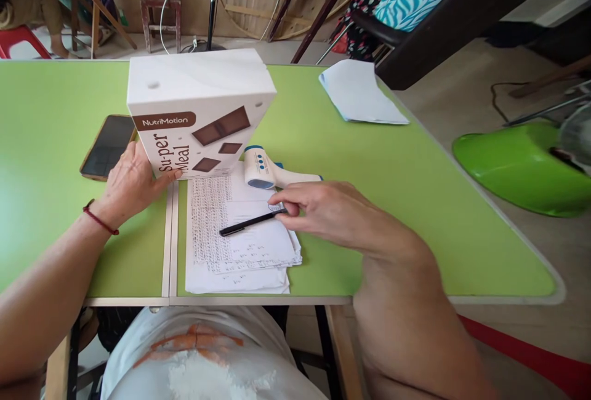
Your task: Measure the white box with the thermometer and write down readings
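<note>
My left hand (133, 178) grips the lower left edge of a white cardboard box (203, 80) printed with brown bars, its thumb across the front and its fingers hidden behind. The box stands upright on the green table. Between the thumb and fingers of my right hand (318, 209) is one end of a black pen (247, 224), which lies slantwise just over handwritten sheets of paper (210, 228). Right behind that hand rests a white and blue infrared thermometer (261, 169). A dark-screened phone (107, 148) lies beside my left hand.
A seam crosses the green table (392, 203) near the papers. Folded white paper (360, 92) lies at the far right. Beyond the table are a wooden chair (160, 3), a green plastic object (517, 166) and, at far left, part of a seated person (37, 6).
</note>
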Tool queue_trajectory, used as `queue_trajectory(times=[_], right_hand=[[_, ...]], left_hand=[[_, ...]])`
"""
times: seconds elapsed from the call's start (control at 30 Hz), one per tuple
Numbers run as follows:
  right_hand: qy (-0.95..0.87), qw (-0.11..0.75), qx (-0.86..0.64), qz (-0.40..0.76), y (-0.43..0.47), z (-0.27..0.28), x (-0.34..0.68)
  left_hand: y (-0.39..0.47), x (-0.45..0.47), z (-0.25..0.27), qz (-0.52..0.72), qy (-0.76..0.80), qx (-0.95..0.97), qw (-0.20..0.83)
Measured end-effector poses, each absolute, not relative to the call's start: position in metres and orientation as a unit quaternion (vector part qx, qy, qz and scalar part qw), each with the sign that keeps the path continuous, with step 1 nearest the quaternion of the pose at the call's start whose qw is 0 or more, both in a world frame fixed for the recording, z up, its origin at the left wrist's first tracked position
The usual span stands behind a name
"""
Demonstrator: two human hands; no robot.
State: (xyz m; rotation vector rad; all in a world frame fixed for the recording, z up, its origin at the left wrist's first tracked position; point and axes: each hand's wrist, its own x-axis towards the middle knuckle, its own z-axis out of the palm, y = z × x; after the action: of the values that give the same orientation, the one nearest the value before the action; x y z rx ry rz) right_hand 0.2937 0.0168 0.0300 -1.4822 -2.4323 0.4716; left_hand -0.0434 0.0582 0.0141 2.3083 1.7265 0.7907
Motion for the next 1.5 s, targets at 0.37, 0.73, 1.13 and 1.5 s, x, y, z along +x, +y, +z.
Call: queue_trajectory(times=[0.37, 0.73, 1.13, 1.5], right_hand=[[-0.759, 0.299, -0.499, 0.293, 0.016, 0.035, 0.287], [-0.641, 0.425, -0.477, 0.426, 0.012, 0.002, 0.228], [-0.663, 0.453, -0.509, 0.309, 0.005, -0.015, 0.238], [-0.685, 0.425, -0.498, 0.319, 0.007, -0.015, 0.235]], left_hand=[[0.007, -0.016, 0.055, -0.04, 0.379, 0.912, 0.152], [-0.001, 0.007, 0.021, -0.02, 0.324, 0.946, 0.006], [-0.002, 0.014, 0.026, -0.053, 0.352, 0.934, 0.036], [-0.001, 0.014, 0.024, -0.044, 0.353, 0.934, 0.018]])
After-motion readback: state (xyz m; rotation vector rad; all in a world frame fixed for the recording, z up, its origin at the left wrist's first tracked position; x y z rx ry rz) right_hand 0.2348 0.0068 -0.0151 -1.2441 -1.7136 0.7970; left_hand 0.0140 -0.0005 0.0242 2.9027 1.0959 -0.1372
